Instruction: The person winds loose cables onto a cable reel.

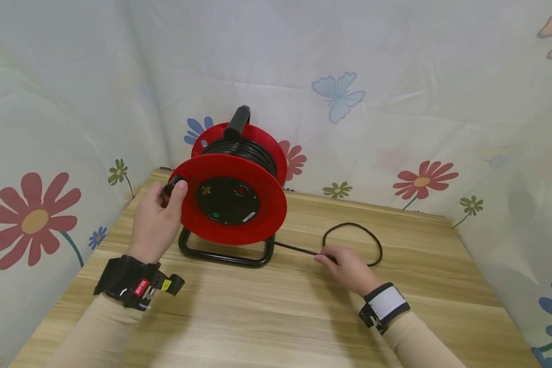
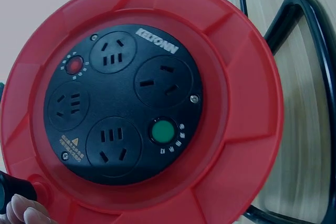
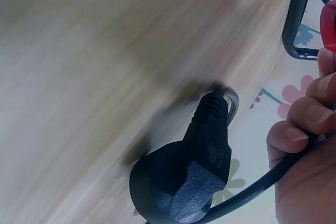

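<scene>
A red cable reel with black cable wound on its drum stands on a black tubular frame. My left hand holds the black crank knob on the near disc's left side. Sockets, a red button and a green button show on the black panel in the left wrist view. My right hand grips the loose cable, which runs from the reel's base and loops behind the hand. A black plug hangs near that hand in the right wrist view.
The reel stands toward the back left of the wooden table. A carry handle rises over the drum. Flower-printed curtain encloses the table at the back and sides. Each wrist wears a strap, the left one black.
</scene>
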`<control>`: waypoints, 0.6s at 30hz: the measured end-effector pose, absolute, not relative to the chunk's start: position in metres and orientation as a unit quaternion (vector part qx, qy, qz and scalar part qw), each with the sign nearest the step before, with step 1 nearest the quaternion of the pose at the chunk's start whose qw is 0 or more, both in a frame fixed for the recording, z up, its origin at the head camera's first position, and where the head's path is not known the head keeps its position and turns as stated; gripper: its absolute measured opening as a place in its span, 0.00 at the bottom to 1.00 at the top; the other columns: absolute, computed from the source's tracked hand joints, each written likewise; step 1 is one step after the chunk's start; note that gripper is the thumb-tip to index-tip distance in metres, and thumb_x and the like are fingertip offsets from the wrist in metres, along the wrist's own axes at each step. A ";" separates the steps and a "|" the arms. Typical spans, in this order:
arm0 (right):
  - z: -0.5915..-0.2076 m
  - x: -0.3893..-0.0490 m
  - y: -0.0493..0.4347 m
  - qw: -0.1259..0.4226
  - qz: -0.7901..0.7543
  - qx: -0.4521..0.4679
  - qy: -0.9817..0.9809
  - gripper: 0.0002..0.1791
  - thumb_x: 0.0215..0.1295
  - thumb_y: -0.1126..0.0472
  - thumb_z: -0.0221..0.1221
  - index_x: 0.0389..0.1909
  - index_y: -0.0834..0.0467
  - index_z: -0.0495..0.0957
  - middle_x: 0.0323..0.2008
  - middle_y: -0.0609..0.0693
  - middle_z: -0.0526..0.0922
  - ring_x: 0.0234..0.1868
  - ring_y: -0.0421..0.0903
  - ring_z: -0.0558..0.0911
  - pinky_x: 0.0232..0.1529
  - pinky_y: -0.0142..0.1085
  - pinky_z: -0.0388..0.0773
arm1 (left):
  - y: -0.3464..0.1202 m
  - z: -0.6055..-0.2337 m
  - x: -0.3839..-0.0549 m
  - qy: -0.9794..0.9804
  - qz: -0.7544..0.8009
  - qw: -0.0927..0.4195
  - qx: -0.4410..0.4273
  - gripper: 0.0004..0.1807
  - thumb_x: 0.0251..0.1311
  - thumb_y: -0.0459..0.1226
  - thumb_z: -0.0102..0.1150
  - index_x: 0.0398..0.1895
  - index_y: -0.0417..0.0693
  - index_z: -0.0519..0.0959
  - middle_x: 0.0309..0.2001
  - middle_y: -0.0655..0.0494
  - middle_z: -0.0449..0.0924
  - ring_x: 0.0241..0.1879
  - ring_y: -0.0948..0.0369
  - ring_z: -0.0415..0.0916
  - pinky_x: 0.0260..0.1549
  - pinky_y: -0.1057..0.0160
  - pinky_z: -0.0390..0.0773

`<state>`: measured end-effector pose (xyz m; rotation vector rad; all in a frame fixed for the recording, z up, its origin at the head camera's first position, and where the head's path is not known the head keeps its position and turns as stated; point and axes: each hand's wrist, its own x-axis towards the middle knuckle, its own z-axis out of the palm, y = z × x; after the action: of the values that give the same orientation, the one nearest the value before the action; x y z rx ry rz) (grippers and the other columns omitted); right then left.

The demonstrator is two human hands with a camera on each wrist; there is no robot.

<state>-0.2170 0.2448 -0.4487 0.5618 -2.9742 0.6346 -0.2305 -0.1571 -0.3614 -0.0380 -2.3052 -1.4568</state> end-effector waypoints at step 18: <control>-0.452 -0.222 0.232 0.014 0.208 0.194 -0.959 0.12 0.68 0.50 0.55 0.27 0.50 0.79 0.20 0.42 0.74 0.21 0.36 0.69 0.23 0.33 0.69 | -0.130 -0.345 -0.231 -0.831 -0.488 0.256 -0.075 0.24 0.65 0.56 0.47 0.30 0.43 0.65 0.23 0.48 0.66 0.24 0.54 0.63 0.16 0.58 0.59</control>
<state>-0.2222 0.2319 -0.4522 0.6035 -2.9848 0.6461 -0.2314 -0.1301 -0.3449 -0.2045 -2.2565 -1.3249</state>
